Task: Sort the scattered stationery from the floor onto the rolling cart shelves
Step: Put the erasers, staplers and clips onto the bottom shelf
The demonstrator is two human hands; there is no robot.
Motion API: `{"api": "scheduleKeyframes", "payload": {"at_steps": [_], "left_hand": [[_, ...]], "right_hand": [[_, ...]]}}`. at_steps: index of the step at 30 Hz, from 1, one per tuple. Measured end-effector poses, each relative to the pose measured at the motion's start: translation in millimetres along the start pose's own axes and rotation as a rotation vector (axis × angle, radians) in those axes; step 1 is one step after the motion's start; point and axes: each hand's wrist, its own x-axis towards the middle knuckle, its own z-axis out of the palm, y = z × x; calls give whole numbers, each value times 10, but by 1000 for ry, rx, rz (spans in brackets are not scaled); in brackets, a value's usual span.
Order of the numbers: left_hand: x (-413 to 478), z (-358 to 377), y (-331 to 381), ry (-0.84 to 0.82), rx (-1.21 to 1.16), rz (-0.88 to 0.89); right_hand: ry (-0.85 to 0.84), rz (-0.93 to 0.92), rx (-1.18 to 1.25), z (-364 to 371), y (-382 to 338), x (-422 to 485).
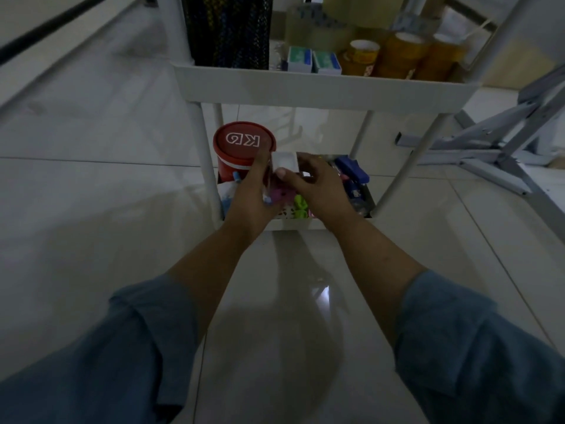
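Left hand [249, 192]: reaches into the bottom shelf, fingers stretched up along the left side of the small white box; blur hides whether they grip it or only touch it
Right hand [319, 185]: holds the small white box, thumb across its near face and fingers curled round its right side
Small white box [286, 162]: between the two hands, raised just over the things in the bottom shelf, beside the red tub
Cart [321, 87]: white, on thin white posts, standing on the tiled floor [91, 209] straight ahead of the person
Bottom shelf [290, 224]: crowded; red tub at the back left, stapler on the right, clips at the front
Red tub [244, 145]: upright, lid on, white letters on the lid
Stapler [351, 172]: blue, lying just beyond the right hand
Clips [301, 206]: pink and green, small, below the hands, partly hidden by them
Upper shelf: black mesh holder [227, 29] on the left, two small boxes [315, 61] in the middle, brown tape rolls [397, 56] on the right
Sleeves [128, 356]: blue, pushed up both forearms
Metal frame [504, 142]: grey, lying on the floor to the right of the cart
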Motion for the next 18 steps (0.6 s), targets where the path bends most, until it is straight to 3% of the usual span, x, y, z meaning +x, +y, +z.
{"api": "scheduleKeyframes", "payload": {"at_steps": [3,6,9,14,18], "left_hand": [[-151,10,-84,23,90,88],[-337,-22,-321,157,437,73],[-413,-92,-435,48,741,94],[-418,-127,-374,-41,803,61],[-449,-116,-386,-90,800,63]], "right_hand": [[27,71,22,4,75,15],[-70,151,-7,-2,104,-41],[-125,193,-54,29,122,-102],[-77,239,-18,138,137,-144],[-3,203,-196,147,175,-117]]}}
